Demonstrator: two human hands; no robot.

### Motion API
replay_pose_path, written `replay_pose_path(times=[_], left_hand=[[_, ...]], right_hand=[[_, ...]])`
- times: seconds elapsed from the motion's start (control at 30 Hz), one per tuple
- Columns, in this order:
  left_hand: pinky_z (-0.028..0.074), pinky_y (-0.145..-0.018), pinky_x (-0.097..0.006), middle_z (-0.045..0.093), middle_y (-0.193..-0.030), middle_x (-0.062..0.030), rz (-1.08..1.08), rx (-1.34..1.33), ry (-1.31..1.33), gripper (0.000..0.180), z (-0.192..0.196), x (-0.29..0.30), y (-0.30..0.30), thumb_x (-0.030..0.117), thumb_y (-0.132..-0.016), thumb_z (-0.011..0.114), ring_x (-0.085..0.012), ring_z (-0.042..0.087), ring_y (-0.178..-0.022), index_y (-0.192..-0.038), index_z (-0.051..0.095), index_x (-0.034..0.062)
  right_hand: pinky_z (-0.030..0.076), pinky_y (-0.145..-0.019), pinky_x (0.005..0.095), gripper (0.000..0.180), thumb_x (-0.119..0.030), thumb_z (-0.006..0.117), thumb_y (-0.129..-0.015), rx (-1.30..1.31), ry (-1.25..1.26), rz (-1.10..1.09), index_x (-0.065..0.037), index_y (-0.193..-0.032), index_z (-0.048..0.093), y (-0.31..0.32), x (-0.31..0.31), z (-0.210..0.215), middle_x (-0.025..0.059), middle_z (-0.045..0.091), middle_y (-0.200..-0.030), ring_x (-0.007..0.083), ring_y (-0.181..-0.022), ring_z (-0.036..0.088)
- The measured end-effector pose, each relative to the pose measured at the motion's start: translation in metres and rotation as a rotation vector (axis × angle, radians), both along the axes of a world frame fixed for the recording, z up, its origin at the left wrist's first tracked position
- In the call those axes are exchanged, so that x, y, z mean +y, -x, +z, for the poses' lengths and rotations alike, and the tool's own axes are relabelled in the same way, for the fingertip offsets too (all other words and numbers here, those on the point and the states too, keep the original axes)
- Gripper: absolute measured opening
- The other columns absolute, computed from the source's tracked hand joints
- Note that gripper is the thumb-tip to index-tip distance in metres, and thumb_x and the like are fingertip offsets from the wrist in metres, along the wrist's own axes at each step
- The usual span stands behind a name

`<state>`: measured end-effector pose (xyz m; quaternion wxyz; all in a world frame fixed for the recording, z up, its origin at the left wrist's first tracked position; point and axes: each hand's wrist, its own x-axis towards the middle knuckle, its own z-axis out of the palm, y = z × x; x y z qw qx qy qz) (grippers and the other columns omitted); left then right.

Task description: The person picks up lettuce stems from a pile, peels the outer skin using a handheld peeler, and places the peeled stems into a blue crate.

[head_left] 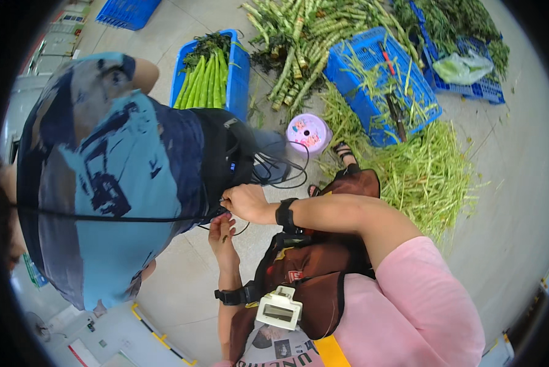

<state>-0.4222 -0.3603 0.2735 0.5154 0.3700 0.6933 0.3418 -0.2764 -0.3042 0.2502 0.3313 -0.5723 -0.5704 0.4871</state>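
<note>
Standing close on the left, another person [115, 177] wears black gear. The left hand [222, 235] seems to pinch a thin black cable [280, 174] there; the right hand [244, 202] grips it too. Pulling hard could yank the cable loose.

At twelve o'clock we see a blue crate [241, 73] of green stalks [204, 82]; at two, perhaps trimmings [430, 174].
</note>
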Motion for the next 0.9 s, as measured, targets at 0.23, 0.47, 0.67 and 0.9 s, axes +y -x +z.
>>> replay_pose_path(times=[0.23,0.47,0.67,0.9], left_hand=[[0.045,-0.078,-0.024,0.057,-0.106,-0.0054,-0.175,0.333,-0.409,0.027,0.006,-0.007,-0.011,0.004,-0.093,0.056,-0.0124,0.058,-0.092,-0.118,0.048,0.002],[0.047,-0.073,-0.026,0.053,-0.107,-0.0072,-0.134,0.448,-0.3,0.04,0.013,-0.009,-0.024,0.003,-0.09,0.061,-0.015,0.057,-0.094,-0.125,0.041,0.0023],[0.048,-0.075,-0.029,0.049,-0.116,-0.0087,-0.367,0.776,-0.387,0.053,0.013,0.009,-0.046,0.001,-0.079,0.07,-0.0195,0.055,-0.101,-0.126,0.045,0.0016],[0.046,-0.074,-0.034,0.058,-0.111,-0.0104,-0.203,0.954,-0.479,0.045,-0.012,0.021,-0.045,0.004,-0.07,0.072,-0.0254,0.056,-0.1,-0.113,0.057,0.0042]], right_hand=[[0.051,-0.057,0.045,0.015,-0.018,0.061,-0.077,-0.049,-0.295,0.08,-0.006,-0.078,0.069,-0.013,-0.001,-0.018,0.0162,0.067,-0.071,0.0336,-0.068,0.067],[0.049,-0.05,0.0413,0.016,-0.02,0.06,-0.075,-0.19,-0.653,0.209,-0.005,-0.078,0.065,-0.027,-0.002,-0.034,0.0108,0.064,-0.071,0.0276,-0.059,0.066],[0.049,-0.051,0.0365,0.016,-0.021,0.063,-0.069,-0.205,-0.776,0.281,-0.006,-0.072,0.063,-0.042,0.0,-0.023,0.0065,0.06,-0.066,0.0244,-0.059,0.065],[0.05,-0.052,0.0374,0.016,-0.019,0.064,-0.067,-0.037,-0.672,0.252,-0.004,-0.072,0.062,-0.042,0.001,-0.011,0.0086,0.062,-0.067,0.0246,-0.059,0.065]])
